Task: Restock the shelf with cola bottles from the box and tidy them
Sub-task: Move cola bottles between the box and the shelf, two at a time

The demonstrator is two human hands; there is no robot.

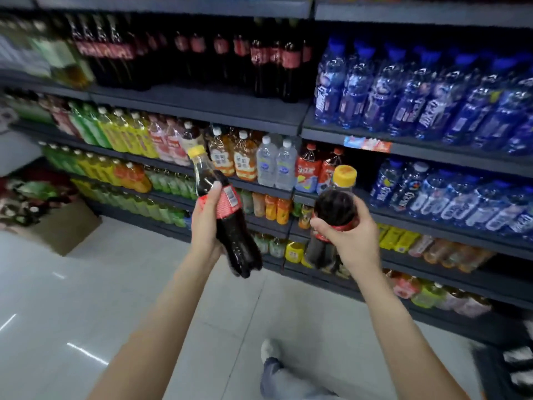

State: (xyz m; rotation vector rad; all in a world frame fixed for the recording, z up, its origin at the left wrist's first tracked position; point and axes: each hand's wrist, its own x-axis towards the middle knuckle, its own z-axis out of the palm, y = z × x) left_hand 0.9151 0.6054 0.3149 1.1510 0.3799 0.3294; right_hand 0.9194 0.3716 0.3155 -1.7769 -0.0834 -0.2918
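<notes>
My left hand (206, 219) grips a cola bottle (227, 215) round its red label; the bottle tilts, yellow cap up and to the left. My right hand (350, 238) grips a second cola bottle (334, 206) by its label, yellow cap pointing toward me. Both bottles are held in front of the dark shelf unit (202, 106). On its upper shelf stands a row of cola bottles (271, 62) with red labels; the shelf board in front of them is bare.
Tea, juice and water bottles (268, 163) fill the middle shelves. Blue water bottles (432, 90) fill the right bay. A cardboard box (62, 226) sits on the tiled floor at the left. My shoe (269, 349) is below. A dark crate (507, 370) stands bottom right.
</notes>
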